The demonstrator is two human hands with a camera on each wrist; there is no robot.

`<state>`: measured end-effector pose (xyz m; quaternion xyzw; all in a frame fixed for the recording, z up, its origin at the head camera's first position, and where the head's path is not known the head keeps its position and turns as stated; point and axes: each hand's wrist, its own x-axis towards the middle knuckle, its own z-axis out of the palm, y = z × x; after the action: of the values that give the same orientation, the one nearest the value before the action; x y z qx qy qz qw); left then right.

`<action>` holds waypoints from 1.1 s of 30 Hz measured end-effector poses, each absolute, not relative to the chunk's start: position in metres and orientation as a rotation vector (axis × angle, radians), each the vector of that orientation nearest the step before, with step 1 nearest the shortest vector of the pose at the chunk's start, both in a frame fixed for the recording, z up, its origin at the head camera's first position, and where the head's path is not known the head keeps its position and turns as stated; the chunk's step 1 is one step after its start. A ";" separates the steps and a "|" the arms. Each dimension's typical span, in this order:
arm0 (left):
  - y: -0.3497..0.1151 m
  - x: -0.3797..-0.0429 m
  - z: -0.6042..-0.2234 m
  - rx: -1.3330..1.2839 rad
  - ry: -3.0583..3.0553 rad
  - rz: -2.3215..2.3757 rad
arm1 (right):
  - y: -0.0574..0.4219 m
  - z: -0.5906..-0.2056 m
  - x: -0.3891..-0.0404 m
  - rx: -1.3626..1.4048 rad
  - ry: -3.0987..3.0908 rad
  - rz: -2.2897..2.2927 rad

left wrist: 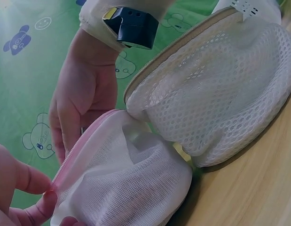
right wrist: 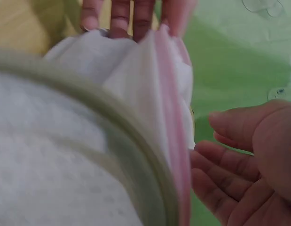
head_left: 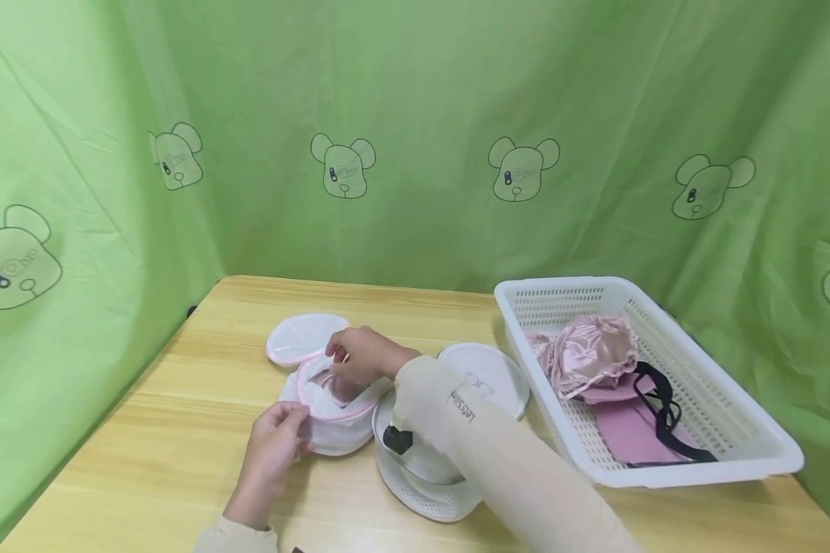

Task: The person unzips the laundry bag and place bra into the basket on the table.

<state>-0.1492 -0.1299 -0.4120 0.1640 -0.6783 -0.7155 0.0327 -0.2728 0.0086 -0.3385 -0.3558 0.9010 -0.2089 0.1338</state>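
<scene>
A white mesh laundry bag [head_left: 332, 439] with a pink zipped rim sits on the table, its round lid [head_left: 307, 338] folded back behind it. My left hand [head_left: 271, 445] pinches the near side of that rim between thumb and finger. Over the opening is my right hand [head_left: 365, 357]; in the right wrist view its fingers [right wrist: 220, 174] are loosely bent beside the pink rim, with the thumb apart. Pinkish fabric [head_left: 342, 389] shows inside the bag. Under my right forearm stands a second mesh bag [left wrist: 220, 89] with a beige zip, partly hidden by the sleeve.
A white plastic basket [head_left: 692, 478] at the right holds a shiny pink satin bra [head_left: 598, 349], flat pink pieces [head_left: 636, 434] and black straps [head_left: 664, 415]. The second bag's round lid [head_left: 501, 376] lies beside the basket. A green curtain [head_left: 429, 223] hangs behind the wooden table [head_left: 200, 384].
</scene>
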 end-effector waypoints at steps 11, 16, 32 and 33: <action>-0.130 -0.150 -0.411 0.500 -2.092 -2.201 | -0.004 -0.348 -0.264 -1.007 2.601 -0.364; -0.131 -0.149 -0.411 0.507 -2.119 -2.180 | -0.004 -0.349 -0.255 -0.932 2.589 -0.310; -0.131 -0.150 -0.415 0.509 -2.132 -2.184 | -0.008 -0.349 -0.243 -0.863 2.602 -0.100; -0.131 -0.150 -0.415 0.508 -2.125 -2.195 | -0.008 -0.349 -0.243 -0.866 2.610 -0.086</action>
<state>-0.1500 -0.1311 -0.4149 0.1640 -0.6860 -0.7085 0.0226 -0.2435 -0.0076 -0.3489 -0.3088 0.9307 -0.0308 0.1937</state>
